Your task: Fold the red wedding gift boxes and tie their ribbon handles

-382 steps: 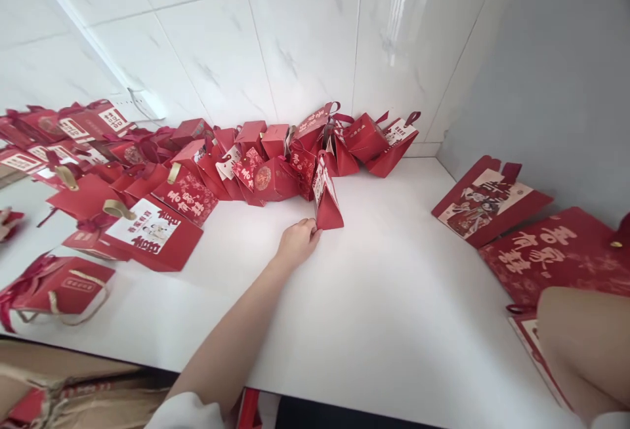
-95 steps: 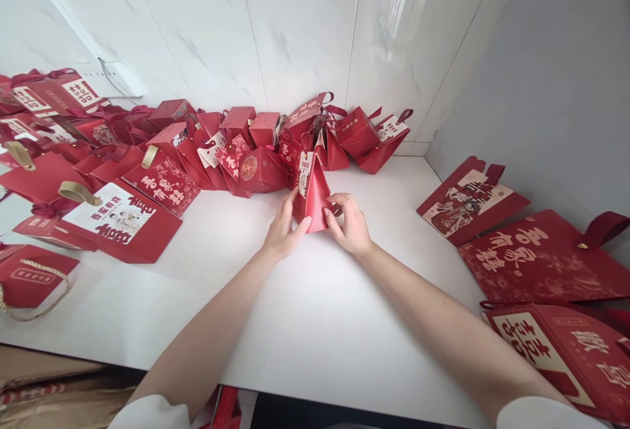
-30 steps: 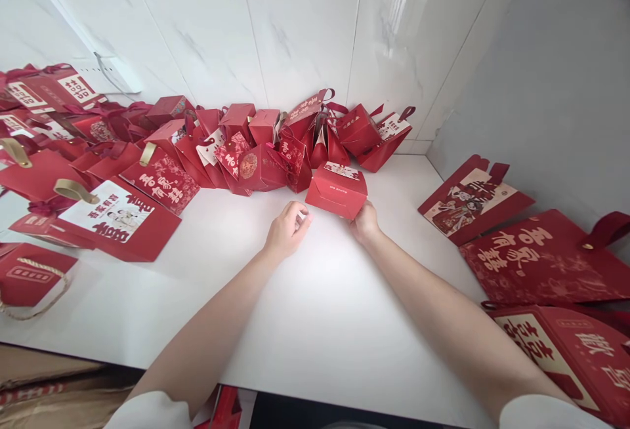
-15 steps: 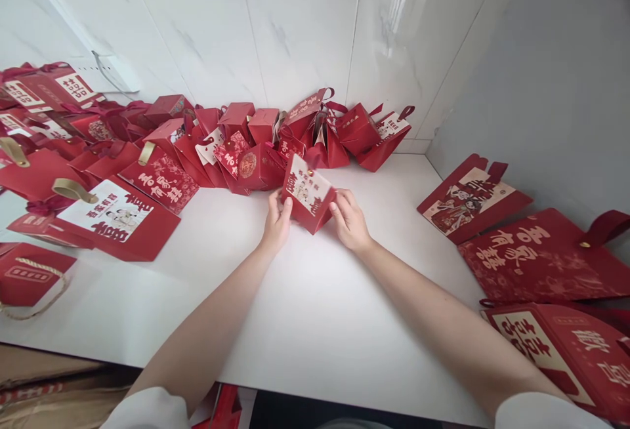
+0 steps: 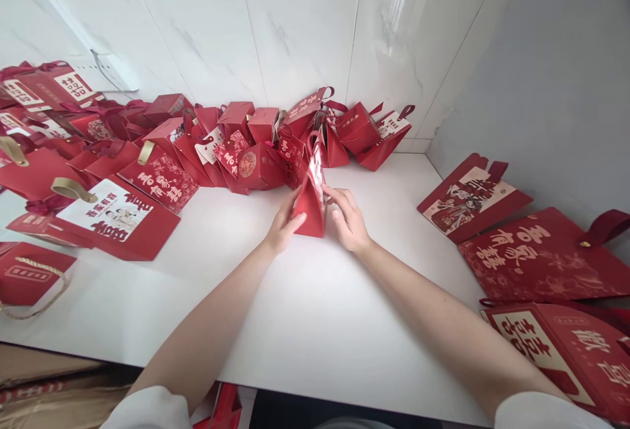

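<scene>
A small red gift box (image 5: 310,209) stands in front of me, narrow at the top and wide at the base. It is seen nearly edge-on, with a red ribbon loop on top and its white printed face turned right. My left hand (image 5: 285,222) holds it from the left, thumb across the near side, other fingers partly hidden behind. On the right, the bent fingers of my right hand (image 5: 347,219) press against the printed face, with the thumb close to the lower edge. The box appears to rest on the white table (image 5: 315,324).
Several red gift boxes (image 5: 260,166) crowd along the tiled wall behind. A larger red bag with a white panel (image 5: 118,219) lies at left. Flat red bags (image 5: 541,255) lie along the grey wall at right. A cardboard carton (image 5: 44,383) shows below the table's front edge.
The gift box has been turned from its printed face toward me to nearly edge-on and now sits upright. My left thumb has shifted down and right across its side.
</scene>
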Action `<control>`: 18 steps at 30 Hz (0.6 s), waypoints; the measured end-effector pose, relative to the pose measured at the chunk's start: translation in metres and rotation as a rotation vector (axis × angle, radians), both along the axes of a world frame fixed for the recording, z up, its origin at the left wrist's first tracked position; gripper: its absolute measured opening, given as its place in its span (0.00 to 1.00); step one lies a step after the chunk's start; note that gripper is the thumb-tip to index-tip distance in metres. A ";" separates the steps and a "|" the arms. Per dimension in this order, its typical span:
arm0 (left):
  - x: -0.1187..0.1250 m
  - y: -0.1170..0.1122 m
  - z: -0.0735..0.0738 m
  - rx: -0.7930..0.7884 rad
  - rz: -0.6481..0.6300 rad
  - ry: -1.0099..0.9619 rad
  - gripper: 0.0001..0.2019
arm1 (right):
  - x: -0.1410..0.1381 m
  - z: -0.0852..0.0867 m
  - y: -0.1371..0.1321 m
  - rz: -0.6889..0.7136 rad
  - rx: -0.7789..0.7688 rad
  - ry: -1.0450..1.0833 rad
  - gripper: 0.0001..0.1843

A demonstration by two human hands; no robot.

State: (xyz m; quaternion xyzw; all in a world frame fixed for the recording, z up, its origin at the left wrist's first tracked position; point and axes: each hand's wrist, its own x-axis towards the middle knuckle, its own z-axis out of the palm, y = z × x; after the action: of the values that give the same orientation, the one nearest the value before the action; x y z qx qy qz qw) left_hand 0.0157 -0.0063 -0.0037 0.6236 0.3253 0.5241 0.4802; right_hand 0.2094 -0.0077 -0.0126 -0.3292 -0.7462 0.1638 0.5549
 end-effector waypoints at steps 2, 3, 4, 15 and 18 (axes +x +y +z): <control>0.000 0.000 0.001 -0.139 -0.029 -0.068 0.28 | -0.001 -0.002 0.003 -0.074 -0.054 0.117 0.26; 0.000 0.001 0.001 -0.205 -0.031 -0.095 0.27 | -0.002 -0.003 0.006 -0.126 -0.092 0.168 0.26; -0.001 0.003 0.001 -0.252 -0.021 -0.111 0.27 | -0.002 -0.005 0.008 -0.171 -0.135 0.209 0.27; -0.007 0.015 -0.009 -0.141 0.447 0.080 0.23 | -0.003 -0.010 0.016 -0.142 -0.368 0.236 0.18; -0.006 0.011 -0.006 -0.077 0.364 0.091 0.28 | -0.003 -0.006 0.013 -0.192 -0.249 0.150 0.14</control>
State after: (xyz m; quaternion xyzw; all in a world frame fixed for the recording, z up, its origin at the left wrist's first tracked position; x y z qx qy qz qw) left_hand 0.0101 0.0046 -0.0097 0.5587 0.4740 0.5606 0.3858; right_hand 0.2066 0.0048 -0.0187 -0.4518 -0.6419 0.2254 0.5771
